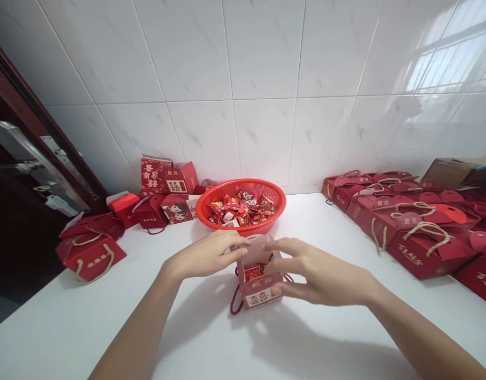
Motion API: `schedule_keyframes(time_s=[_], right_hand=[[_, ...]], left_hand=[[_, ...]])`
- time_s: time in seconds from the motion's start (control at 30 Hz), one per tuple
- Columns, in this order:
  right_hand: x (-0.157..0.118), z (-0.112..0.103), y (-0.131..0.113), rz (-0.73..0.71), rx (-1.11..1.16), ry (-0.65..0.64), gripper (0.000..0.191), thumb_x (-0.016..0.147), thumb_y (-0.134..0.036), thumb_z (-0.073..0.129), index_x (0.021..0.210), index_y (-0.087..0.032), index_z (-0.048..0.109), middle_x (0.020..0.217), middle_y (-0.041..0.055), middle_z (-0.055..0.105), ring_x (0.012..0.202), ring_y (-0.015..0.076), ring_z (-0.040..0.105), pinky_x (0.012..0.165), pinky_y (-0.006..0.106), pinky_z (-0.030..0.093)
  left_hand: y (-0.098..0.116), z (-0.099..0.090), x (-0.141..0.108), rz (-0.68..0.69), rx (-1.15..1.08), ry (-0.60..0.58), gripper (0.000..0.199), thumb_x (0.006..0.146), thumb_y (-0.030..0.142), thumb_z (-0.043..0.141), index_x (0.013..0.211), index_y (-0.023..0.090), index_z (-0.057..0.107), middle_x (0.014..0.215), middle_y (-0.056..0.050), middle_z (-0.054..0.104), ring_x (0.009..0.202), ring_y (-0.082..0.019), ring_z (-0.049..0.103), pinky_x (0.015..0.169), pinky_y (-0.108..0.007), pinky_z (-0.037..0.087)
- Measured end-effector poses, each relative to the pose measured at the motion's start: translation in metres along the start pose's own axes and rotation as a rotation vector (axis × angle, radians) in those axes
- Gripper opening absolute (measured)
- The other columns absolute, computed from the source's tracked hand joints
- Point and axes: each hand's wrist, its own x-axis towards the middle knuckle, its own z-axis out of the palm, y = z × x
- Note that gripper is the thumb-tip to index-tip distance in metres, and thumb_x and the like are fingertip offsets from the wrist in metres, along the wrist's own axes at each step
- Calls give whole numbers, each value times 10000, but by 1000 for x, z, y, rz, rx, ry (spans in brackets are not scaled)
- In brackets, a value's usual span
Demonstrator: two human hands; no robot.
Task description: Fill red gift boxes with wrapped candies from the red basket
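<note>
A small red candy box (259, 295) stands upright on the white table, its top open and its back flap raised. Red wrapped candies (254, 273) show inside it. At the upper left edge of the box, my left hand (213, 254) has its thumb and fingers closed around a flap. My right hand (310, 272) grips the right side, with the thumb by the front panel and the fingers near the top opening. A dark red cord handle (235, 301) hangs at the box's left side. The fingers hide part of the side flaps.
Behind the box, a red plastic basket (203, 211) holds many wrapped candies. Several red gift boxes (93, 258) are grouped at left, and rows of closed red boxes (419, 253) fill the right. A cardboard box (446, 173) lies behind them. A tiled wall (262, 132) borders the table.
</note>
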Motion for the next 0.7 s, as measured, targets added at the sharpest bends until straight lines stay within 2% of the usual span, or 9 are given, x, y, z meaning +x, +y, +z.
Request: schedule_keyframes(time_s=[0.1, 0.2, 0.3, 0.4, 0.57, 0.7], right_hand=[[-14, 11, -7, -21, 9, 32, 242, 953, -369, 578, 1098, -224, 706, 1421, 127, 513, 1295, 240, 512, 1057, 378, 447], [-22, 25, -10, -18, 9, 80, 257, 927, -375, 617, 1110, -212, 695, 1503, 140, 431, 1395, 261, 422, 1102, 387, 428], [-24, 39, -9, -51, 10, 142, 259, 927, -330, 615, 1156, -220, 664, 1514, 138, 409, 1401, 242, 416, 1092, 361, 446], [-23, 55, -6, -102, -28, 267, 215, 926, -284, 602, 1115, -191, 649, 1490, 165, 420, 1377, 251, 437, 1082, 378, 456], [-22, 82, 2, -145, -56, 397, 210, 912, -245, 579, 1108, -171, 581, 1474, 211, 425, 1279, 245, 536, 1005, 358, 510], [-22, 99, 6, -167, -69, 451, 262, 884, -227, 570, 1133, -166, 514, 1380, 215, 514, 1304, 257, 520, 998, 351, 515]], left_hand=[[4, 9, 3, 29, 24, 44, 372, 962, 476, 447, 1135, 287, 717, 951, -38, 722, 914, -235, 635, 794, -286, 439], [12, 23, 6, -9, 136, 77, 361, 982, 435, 410, 1227, 318, 647, 1003, -45, 691, 974, -256, 598, 825, -318, 432], [23, 38, 10, -70, 295, 103, 353, 996, 427, 374, 1215, 285, 613, 1036, -81, 646, 985, -278, 562, 856, -378, 429], [32, 49, 13, -112, 415, 102, 359, 1017, 415, 321, 1213, 262, 580, 999, -96, 604, 942, -281, 548, 853, -421, 429], [38, 50, 16, -183, 481, 78, 379, 986, 272, 385, 1348, 250, 494, 962, -97, 580, 936, -277, 540, 844, -407, 430], [36, 42, 17, -187, 456, 23, 379, 970, 218, 368, 1310, 261, 529, 952, -83, 576, 855, -244, 551, 747, -332, 437]])
